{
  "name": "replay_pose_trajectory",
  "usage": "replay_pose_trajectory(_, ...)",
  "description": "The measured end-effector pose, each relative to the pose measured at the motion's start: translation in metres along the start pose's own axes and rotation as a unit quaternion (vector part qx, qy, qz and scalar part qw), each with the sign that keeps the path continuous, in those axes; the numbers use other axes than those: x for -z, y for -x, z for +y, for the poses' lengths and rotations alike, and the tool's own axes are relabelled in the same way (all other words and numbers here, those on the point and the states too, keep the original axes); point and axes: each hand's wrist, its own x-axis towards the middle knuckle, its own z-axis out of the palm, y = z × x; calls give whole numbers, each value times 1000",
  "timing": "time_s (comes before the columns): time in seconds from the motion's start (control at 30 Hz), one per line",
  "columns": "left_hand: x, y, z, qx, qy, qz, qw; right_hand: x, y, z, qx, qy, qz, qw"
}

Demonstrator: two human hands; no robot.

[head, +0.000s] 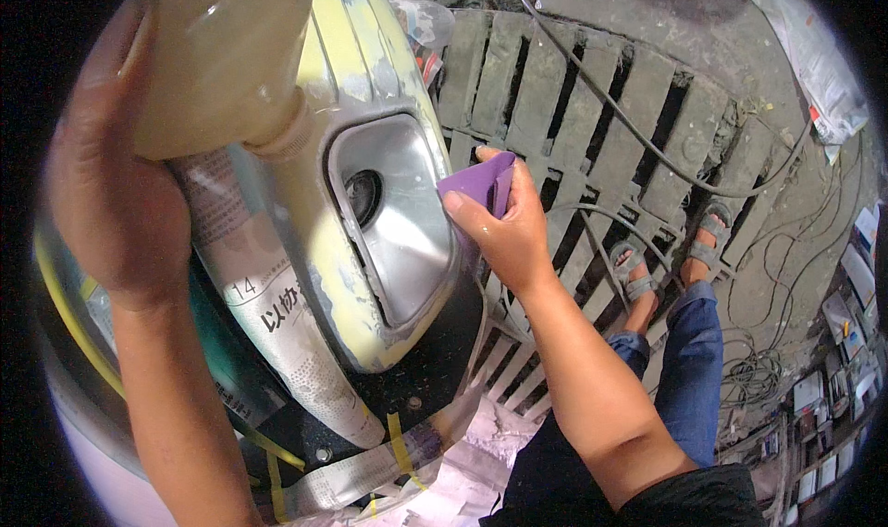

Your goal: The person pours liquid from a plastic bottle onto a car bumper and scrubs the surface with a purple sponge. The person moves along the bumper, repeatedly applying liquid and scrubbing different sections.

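Observation:
My left hand (118, 180) grips a translucent plastic bottle (222, 69) of cloudy liquid, tilted with its cap end (284, 135) down over a vehicle body panel (350, 34). Yellow filler and grey patches cover the panel. A smooth silver recess (420, 249) with a round black opening (363, 199) is set into it. Just right of the recess, my right hand (517, 242) pinches a folded sheet of purple sandpaper (472, 180) near the panel's edge. Printed newspaper (284, 305) masks the part beside the panel, partly hidden by my left hand and the bottle.
Yellow masking tape (397, 444) holds paper below the panel. A slatted floor grating (555, 103) lies to the right, crossed by a hose (624, 117). My sandalled feet (631, 270) stand on it. Coiled cable (753, 378) and clutter (829, 395) lie at far right.

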Motion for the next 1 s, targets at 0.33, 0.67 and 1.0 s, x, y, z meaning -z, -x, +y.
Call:
replay_pose_trajectory(0.33, -2, -2, 1, 3, -11, -21, 1000, 7, 0, -7, 2, 17, -11, 1000)
replay_pose_trajectory(0.67, 0, -2, 0, -28, -5, -26, 999, -2, 0, -15, 192, 207, 2, 959)
replay_pose_trajectory(1.0, -12, 5, 4, -19, -5, -1, 1000, -5, -4, -13, 289, 212, 1, 933)
